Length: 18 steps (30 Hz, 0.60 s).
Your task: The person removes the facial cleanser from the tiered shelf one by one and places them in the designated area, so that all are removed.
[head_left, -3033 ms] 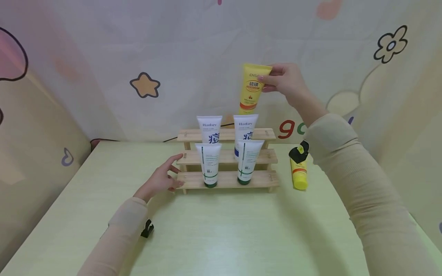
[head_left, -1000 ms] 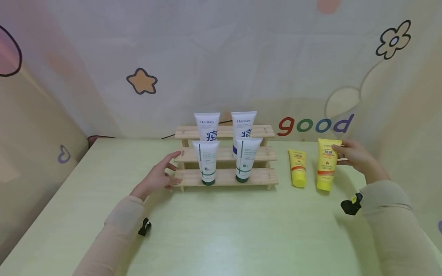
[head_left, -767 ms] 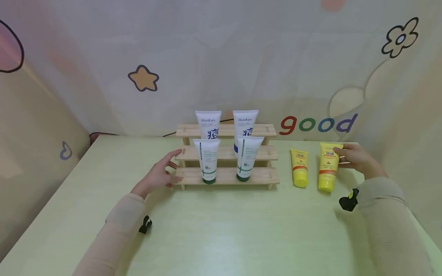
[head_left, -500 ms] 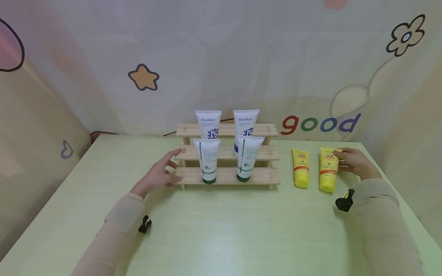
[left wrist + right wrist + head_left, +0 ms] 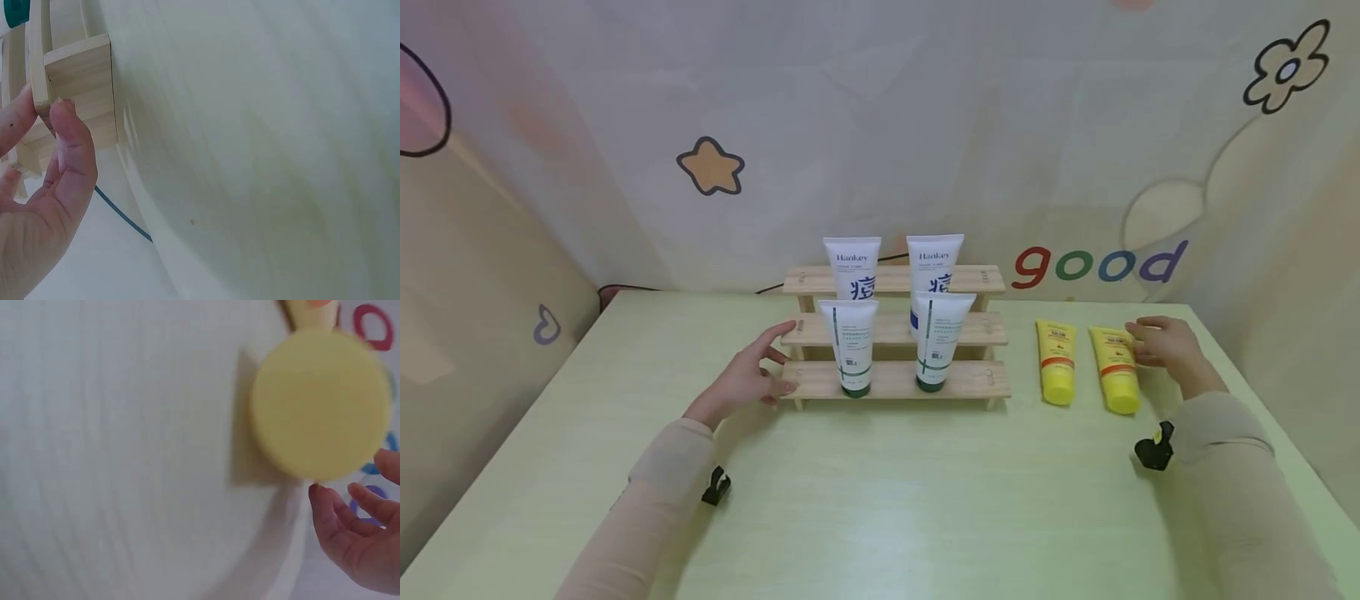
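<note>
At the left end of a three-tier wooden display rack (image 5: 891,381), my left hand (image 5: 741,387) grips a shelf's end; the left wrist view shows that wood between thumb and finger. My right hand (image 5: 1168,352) is beside the upper end of a yellow squeeze tube (image 5: 1116,367), its fingers loosely bent and not wrapped round it. This tube lies tilted on the table, cap toward me. A second yellow tube (image 5: 1057,362) lies left of it. In the right wrist view the round yellow cap (image 5: 322,403) looms near the fingertips.
Two white tubes with green caps, one left (image 5: 852,346) and one right (image 5: 942,342), stand on the rack's lowest shelf. Behind them stand two white Hankey tubes, left (image 5: 853,265) and right (image 5: 934,262). A printed cloth (image 5: 880,125) hangs behind the table (image 5: 880,500).
My right hand has brought the yellow tube from above the rack down to the table at right, laid it down and loosened its fingers. The left hand keeps its place.
</note>
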Each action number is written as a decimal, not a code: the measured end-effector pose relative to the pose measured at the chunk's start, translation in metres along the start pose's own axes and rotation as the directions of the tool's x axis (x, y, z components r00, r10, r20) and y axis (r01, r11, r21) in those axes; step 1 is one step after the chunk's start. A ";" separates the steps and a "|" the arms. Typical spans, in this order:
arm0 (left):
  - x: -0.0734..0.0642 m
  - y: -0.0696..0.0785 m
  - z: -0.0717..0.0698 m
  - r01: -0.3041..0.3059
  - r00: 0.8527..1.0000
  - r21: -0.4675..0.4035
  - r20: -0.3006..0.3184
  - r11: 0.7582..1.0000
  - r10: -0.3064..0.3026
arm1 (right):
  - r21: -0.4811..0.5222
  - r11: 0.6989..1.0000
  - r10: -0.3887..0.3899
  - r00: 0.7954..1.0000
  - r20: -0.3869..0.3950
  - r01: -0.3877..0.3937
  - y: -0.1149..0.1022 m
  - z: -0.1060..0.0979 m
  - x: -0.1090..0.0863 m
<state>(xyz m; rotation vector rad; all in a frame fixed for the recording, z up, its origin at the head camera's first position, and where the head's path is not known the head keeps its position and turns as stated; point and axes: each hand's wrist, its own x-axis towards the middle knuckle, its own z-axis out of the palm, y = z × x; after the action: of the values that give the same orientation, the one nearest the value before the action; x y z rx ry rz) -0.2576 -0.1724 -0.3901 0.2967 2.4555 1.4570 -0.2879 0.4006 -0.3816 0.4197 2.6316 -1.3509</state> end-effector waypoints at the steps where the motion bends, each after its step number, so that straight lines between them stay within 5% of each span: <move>1: 0.000 0.000 0.000 0.000 1.000 0.001 -0.003 1.000 0.000 | -0.006 1.000 -0.018 1.000 -0.008 0.018 -0.004 -0.001 -0.005; 11: 0.001 -0.001 0.000 -0.012 1.000 0.004 0.000 1.000 0.012 | 0.060 0.973 -0.218 0.974 -0.058 0.221 -0.051 0.000 -0.047; 18: 0.001 -0.002 0.001 -0.018 1.000 -0.009 0.000 1.000 0.018 | 0.154 0.921 -0.345 0.933 -0.100 0.357 -0.083 0.020 -0.071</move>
<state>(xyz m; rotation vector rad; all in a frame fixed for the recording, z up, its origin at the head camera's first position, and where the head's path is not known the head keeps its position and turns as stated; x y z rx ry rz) -0.2583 -0.1725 -0.3923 0.3175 2.4524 1.4747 -0.2464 0.3259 -0.3110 0.0070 2.7552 -1.7020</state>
